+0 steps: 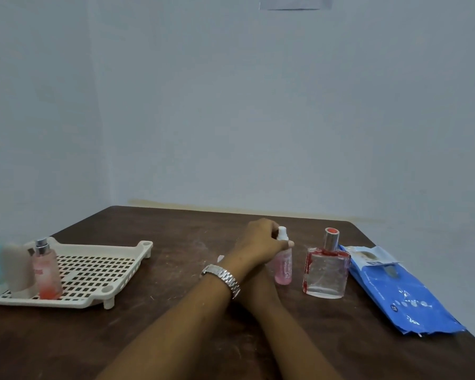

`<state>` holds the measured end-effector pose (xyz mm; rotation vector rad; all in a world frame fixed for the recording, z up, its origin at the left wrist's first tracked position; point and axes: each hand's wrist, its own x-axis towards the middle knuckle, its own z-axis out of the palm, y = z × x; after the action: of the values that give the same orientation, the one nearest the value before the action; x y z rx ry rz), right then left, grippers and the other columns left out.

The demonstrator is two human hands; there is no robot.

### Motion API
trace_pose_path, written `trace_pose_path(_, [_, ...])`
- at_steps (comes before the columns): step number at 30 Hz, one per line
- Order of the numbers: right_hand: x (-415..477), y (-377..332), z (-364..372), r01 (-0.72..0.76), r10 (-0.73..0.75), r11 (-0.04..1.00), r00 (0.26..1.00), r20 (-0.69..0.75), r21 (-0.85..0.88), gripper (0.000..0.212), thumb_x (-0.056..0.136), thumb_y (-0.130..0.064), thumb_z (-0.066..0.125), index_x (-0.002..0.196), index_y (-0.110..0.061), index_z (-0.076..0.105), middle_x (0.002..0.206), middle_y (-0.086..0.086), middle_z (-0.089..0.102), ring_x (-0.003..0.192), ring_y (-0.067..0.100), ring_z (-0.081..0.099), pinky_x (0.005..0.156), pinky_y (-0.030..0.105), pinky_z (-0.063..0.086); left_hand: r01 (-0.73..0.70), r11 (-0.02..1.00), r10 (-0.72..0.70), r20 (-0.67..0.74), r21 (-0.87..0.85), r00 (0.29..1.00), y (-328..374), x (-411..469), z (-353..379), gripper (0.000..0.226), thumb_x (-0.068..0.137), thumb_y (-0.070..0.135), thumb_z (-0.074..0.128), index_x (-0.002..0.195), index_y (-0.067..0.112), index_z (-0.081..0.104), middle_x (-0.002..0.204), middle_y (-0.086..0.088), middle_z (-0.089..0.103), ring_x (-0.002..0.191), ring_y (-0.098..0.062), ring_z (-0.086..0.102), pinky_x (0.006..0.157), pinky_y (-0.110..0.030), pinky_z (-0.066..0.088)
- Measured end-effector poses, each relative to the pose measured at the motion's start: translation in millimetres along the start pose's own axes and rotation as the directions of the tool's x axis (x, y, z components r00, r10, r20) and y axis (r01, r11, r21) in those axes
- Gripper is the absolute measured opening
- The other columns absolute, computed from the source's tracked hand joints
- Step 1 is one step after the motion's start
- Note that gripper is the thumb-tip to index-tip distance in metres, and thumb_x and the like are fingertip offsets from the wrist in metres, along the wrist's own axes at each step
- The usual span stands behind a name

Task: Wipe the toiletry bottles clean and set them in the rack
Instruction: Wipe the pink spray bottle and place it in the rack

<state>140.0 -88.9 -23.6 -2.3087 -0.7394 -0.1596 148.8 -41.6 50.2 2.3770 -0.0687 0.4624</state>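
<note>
At least four bottles (pixel 283 267) (pixel 325 271) (pixel 46 270) (pixel 18 270), one rack (pixel 93 247), one blue wipes pack (pixel 403 292), one wristwatch (pixel 223 275).

The left hand (pixel 261 239) is holding the top of a small bottle (pixel 283 267) that is standing on the desk (pixel 176 325). Just right of the hand, a wide bottle (pixel 325 272) is standing. Farther right, a pack of wipes (pixel 403 294) is lying near the desk's edge. Well left of the hand, a rack (pixel 99 270) is sitting on the desk. A spray bottle (pixel 45 270) is standing in its left part, with another bottle (pixel 17 270) just beside it.
</note>
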Motion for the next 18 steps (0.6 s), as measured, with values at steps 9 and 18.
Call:
trace_pose_path(9, [7, 1, 5, 0.252, -0.240, 0.966, 0.958, -0.160, 0.061, 0.012, 0.088, -0.026, 0.057, 0.084, -0.034, 0.050, 0.088, -0.015, 0.051, 0.075, 0.000, 0.052, 0.059, 0.012, 0.037, 0.003, 0.905, -0.155, -0.323, -0.426, 0.933, -78, -15, -83, 0.016, 0.090, 0.018, 0.063, 0.099, 0.005, 0.067, 0.089, -0.002, 0.069, 0.084, -0.014, 0.064, 0.065, -0.016, 0.049])
trace_pose_path(18, [23, 8, -2, 0.231, -0.027, 0.890, 0.887, -0.460, 0.393, 0.006, 0.089, -0.025, 0.060, 0.083, -0.027, 0.061, 0.081, -0.009, 0.065, 0.074, 0.007, 0.061, 0.060, 0.028, 0.052, -0.015, 0.878, -0.057, -0.135, -0.479, 0.989, -118, -36, -56, 0.016, 0.089, 0.025, 0.062, 0.098, 0.015, 0.070, 0.095, 0.001, 0.074, 0.090, -0.008, 0.069, 0.076, -0.017, 0.052])
